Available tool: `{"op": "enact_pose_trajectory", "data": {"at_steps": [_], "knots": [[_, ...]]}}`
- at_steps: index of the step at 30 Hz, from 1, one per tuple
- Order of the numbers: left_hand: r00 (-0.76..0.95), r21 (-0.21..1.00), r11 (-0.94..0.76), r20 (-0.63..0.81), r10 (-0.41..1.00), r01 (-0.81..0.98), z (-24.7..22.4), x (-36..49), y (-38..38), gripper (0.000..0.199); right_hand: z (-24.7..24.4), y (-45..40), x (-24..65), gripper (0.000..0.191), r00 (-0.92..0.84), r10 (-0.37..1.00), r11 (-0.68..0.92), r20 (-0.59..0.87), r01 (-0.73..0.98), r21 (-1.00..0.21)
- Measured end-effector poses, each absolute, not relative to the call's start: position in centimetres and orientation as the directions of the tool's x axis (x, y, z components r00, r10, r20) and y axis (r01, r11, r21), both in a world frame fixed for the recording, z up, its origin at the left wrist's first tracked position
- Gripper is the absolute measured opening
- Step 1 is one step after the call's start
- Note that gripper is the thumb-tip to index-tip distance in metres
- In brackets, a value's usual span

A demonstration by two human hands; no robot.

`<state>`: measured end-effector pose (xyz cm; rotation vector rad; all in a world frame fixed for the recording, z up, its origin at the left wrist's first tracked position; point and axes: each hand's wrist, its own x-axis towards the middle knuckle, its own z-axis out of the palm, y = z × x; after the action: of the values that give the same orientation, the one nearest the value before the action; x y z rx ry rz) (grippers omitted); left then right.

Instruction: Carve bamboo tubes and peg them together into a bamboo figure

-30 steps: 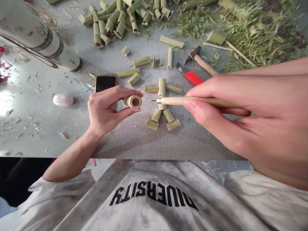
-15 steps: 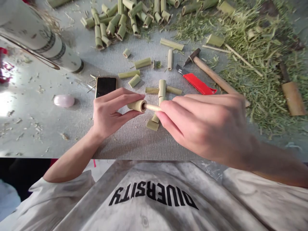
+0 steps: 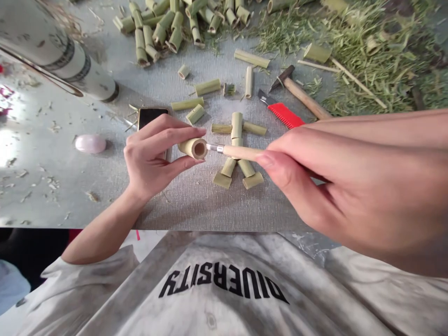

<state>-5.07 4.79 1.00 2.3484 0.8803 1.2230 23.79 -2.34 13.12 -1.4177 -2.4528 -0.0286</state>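
Note:
My left hand pinches a short hollow bamboo tube between thumb and fingers, its open end turned to the right. In my right hand is a slim wooden-handled carving tool with a metal ferrule. Its narrow metal tip lies at the rim of the tube's opening; whether it touches cannot be told. Beneath the tool, cut bamboo pieces lie arranged like a figure, with an upright middle, two arms and two bent legs.
A red utility knife and a hammer lie right of centre. Loose bamboo pieces are scattered behind the figure, with a bamboo pile farther back. Shavings cover the far right. A phone, pink oval object and patterned cylinder are left.
My right hand has drawn the tool rightward out of the bamboo tube, baring its ferrule and metal tip. My left hand has shifted slightly left, turning the tube's opening more toward me.

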Motion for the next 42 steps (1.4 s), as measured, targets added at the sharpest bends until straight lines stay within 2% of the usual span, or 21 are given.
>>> {"op": "enact_pose_trajectory", "data": {"at_steps": [3, 6, 11, 15, 19, 25, 29, 35, 42], "knots": [[0.422, 0.598, -0.712, 0.575, 0.700, 0.366, 0.9, -5.0, 4.6, 0.036, 12.9, -2.3, 23.5, 0.060, -0.465, 0.833, 0.515, 0.301, 0.850, -0.113], [0.407, 0.632, -0.706, 0.581, 0.705, 0.320, 0.8, -4.9, 4.6, 0.039, 12.2, -2.5, 22.9, 0.050, -0.446, 0.833, 0.508, 0.328, 0.851, -0.132], [0.486, 0.529, -0.785, 0.619, 0.617, 0.321, 0.8, -4.8, 5.0, 0.031, 11.0, -2.4, 22.1, 0.037, -0.487, 0.801, 0.547, 0.348, 0.832, -0.094], [0.500, 0.475, -0.827, 0.660, 0.560, 0.299, 1.0, -4.6, 5.0, 0.034, 10.1, -2.1, 22.0, 0.032, -0.528, 0.752, 0.591, 0.395, 0.805, -0.049], [0.516, 0.511, -0.784, 0.593, 0.618, 0.352, 1.4, -4.4, 4.4, 0.029, 9.4, -2.0, 21.8, 0.027, -0.527, 0.739, 0.595, 0.419, 0.803, -0.039], [0.476, 0.641, -0.630, 0.428, 0.768, 0.440, 1.5, -4.3, 3.8, 0.029, 9.8, -2.5, 21.6, 0.024, -0.559, 0.691, 0.626, 0.459, 0.780, 0.007], [0.468, 0.652, -0.627, 0.434, 0.770, 0.427, 1.4, -4.3, 3.8, 0.025, 9.8, -2.5, 21.7, 0.023, -0.558, 0.693, 0.623, 0.456, 0.782, 0.010], [0.492, 0.556, -0.716, 0.523, 0.696, 0.422, 1.2, -4.6, 4.0, 0.021, 9.4, -2.2, 21.7, 0.027, -0.553, 0.722, 0.625, 0.416, 0.779, -0.050], [0.581, 0.293, -0.847, 0.626, 0.520, 0.443, 0.5, -5.3, 4.6, 0.029, 8.6, -1.9, 21.8, 0.025, -0.602, 0.715, 0.667, 0.355, 0.740, -0.089]]}}
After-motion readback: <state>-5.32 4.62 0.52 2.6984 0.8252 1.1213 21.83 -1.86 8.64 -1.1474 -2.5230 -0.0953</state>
